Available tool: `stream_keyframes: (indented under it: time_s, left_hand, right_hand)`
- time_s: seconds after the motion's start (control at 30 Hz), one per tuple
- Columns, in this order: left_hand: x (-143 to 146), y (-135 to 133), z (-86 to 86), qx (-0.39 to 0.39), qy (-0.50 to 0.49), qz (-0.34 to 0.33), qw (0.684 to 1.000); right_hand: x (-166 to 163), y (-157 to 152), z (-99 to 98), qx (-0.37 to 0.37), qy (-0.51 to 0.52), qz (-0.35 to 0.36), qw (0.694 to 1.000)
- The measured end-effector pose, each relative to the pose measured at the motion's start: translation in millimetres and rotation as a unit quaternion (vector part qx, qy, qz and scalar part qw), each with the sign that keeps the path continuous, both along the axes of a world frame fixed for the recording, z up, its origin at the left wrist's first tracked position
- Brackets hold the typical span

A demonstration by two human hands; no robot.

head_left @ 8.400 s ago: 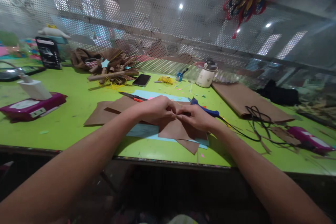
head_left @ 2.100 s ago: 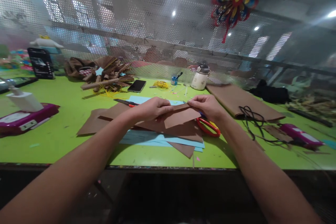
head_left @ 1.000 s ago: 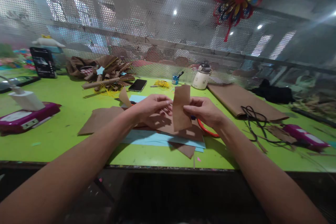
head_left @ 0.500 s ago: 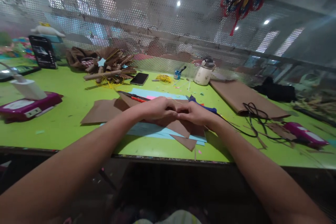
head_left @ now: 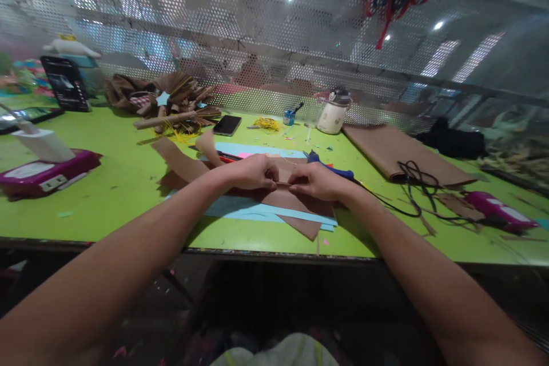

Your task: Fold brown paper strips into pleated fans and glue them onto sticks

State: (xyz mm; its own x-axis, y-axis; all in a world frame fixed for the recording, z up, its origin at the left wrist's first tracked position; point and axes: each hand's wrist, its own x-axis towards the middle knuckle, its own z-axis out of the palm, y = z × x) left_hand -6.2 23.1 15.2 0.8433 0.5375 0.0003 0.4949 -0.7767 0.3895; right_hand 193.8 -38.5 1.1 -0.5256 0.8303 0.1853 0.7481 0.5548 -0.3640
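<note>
My left hand (head_left: 257, 172) and my right hand (head_left: 315, 180) pinch a folded edge of brown paper (head_left: 282, 197) between them, thumbs and fingertips closed on it a short gap apart. To the left, strips of the brown paper (head_left: 178, 159) curl up off the table. Light blue paper sheets (head_left: 240, 209) lie beneath. Just beyond my right hand rests a blue glue gun (head_left: 330, 166), its cord running to the right. Behind my left hand, a dark and red tool (head_left: 229, 156) is partly covered.
A phone (head_left: 227, 125), a blue jar (head_left: 289, 118) and a white bottle (head_left: 333, 112) stand or lie at the back. A brown paper sheet (head_left: 398, 151), black cable (head_left: 414, 183) and purple power strip (head_left: 500, 210) are right; another power strip (head_left: 51, 174) is left.
My hands have drawn slightly apart, showing the folded paper edge between the fingertips. The brown paper at the left has lifted and curled up. The view has tilted slightly.
</note>
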Motion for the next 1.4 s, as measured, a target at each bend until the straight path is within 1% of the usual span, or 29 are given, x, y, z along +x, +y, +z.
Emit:
stream_keyframes:
  time_s: [0.17,0.33,0.43,0.53,0.63,0.73,0.87,1.0,1.17,1.3,1.4]
  left_hand:
    - [0,-1,1.2,0.001,0.015,-0.010,1.000]
    - [-1,-1,1.9,-0.004,0.019,-0.014,1.000]
    - [0,-1,1.9,0.000,0.014,-0.031,0.999]
    - [1,0,-0.1,0.029,-0.002,-0.041,0.999]
    - [2,2,-3.0,0.062,-0.005,-0.038,0.997]
    - [2,3,-3.9,0.076,0.013,-0.035,0.996]
    - [0,1,-1.0,0.082,0.033,-0.042,0.995]
    - [-1,0,1.1,0.074,0.045,-0.038,0.996]
    - [-1,0,1.7,0.045,0.064,-0.026,0.997]
    - [-1,-3,6.1,0.042,0.080,-0.017,0.996]
    - [-2,-6,9.6,0.042,0.101,-0.015,0.994]
  right_hand:
    - [1,-2,1.6,0.007,-0.016,0.002,1.000]
    - [0,-6,6.9,0.020,-0.061,0.021,0.998]
    - [-5,-8,7.1,0.029,-0.078,0.010,0.996]
    - [-10,-10,5.8,0.052,-0.079,-0.012,0.995]
    - [-13,-10,5.9,0.061,-0.095,-0.015,0.993]
    - [-12,-10,7.6,0.038,-0.107,-0.028,0.993]
    - [-8,-11,9.9,0.008,-0.102,-0.035,0.994]
    - [-5,-11,11.2,-0.011,-0.098,-0.037,0.994]
    - [-1,-9,11.2,-0.026,-0.099,-0.038,0.994]
    - [2,-8,11.3,-0.034,-0.103,-0.032,0.994]
    - [4,-9,13.2,-0.043,-0.123,-0.042,0.991]
